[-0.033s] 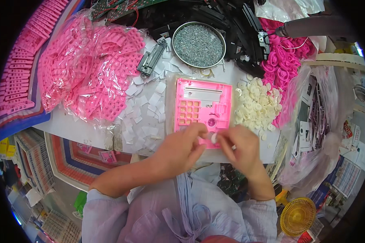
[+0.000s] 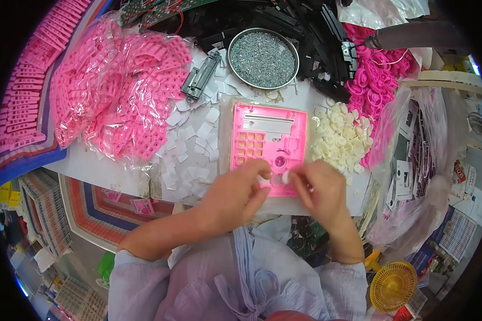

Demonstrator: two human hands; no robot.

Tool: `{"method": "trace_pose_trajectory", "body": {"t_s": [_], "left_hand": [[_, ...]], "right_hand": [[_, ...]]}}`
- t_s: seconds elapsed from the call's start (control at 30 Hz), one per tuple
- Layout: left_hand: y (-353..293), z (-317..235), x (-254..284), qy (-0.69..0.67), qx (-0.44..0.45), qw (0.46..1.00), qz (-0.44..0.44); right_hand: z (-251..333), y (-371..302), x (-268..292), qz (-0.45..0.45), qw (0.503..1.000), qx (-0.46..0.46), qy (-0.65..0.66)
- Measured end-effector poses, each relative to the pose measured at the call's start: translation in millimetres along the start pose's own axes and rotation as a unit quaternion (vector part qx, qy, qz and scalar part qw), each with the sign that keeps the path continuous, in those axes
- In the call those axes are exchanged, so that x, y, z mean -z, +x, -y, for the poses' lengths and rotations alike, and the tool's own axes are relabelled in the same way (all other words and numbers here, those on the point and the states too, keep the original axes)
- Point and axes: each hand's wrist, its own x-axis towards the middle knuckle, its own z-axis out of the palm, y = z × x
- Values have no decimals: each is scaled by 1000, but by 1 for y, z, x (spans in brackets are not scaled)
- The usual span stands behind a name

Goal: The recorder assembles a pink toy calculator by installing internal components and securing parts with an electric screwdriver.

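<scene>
At the near edge of the worktop (image 2: 107, 171) both hands meet over the lower end of a pink plastic panel (image 2: 268, 140) that lies flat, just right of the middle. The left hand (image 2: 235, 195) rests its fingertips on the panel's near edge, fingers curled loosely; whether its grip holds anything I cannot tell. The right hand (image 2: 318, 187) pinches a small white disc (image 2: 285, 176) between thumb and forefinger, right above the round openings at the panel's near end.

As a judgement, the fitting is at an early stage: the grid of square holes on the panel's left half looks empty, the long window at its far end is bare, and only the round spots near the hands seem to be getting parts.

Just right of the panel lies a heap of white discs (image 2: 341, 136), still large. Left of it, white paper scraps (image 2: 193, 144) are scattered. Farther off sit bags of pink parts (image 2: 118, 85) toward the left edge, a round tin of small screws (image 2: 262, 58) at the far side, and pink rings (image 2: 375, 85) toward the far right corner.
</scene>
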Motion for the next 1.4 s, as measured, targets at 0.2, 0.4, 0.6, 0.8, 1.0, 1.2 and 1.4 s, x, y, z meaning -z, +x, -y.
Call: {"method": "trace_pose_trajectory", "body": {"t_s": [0.2,0.4,0.6,0.8,1.0,1.2,1.4], "left_hand": [[-2,0,19,58,-18,997,-45],[-2,9,16,118,-66,990,-41],[3,11,12,148,-100,983,-42],[4,13,10,158,-112,980,-49],[6,13,7,205,-149,965,-72],[12,19,8,326,-249,911,-42],[18,16,0,463,-292,836,15]], "right_hand": [[-11,30,-6,79,984,80,-136],[-10,37,-14,112,968,111,-196],[-6,35,-16,107,965,102,-218],[-9,36,-13,119,964,121,-205],[-2,37,-13,123,965,94,-210],[-15,26,2,37,996,-6,-78],[-36,-6,20,-48,996,-79,20]]}}
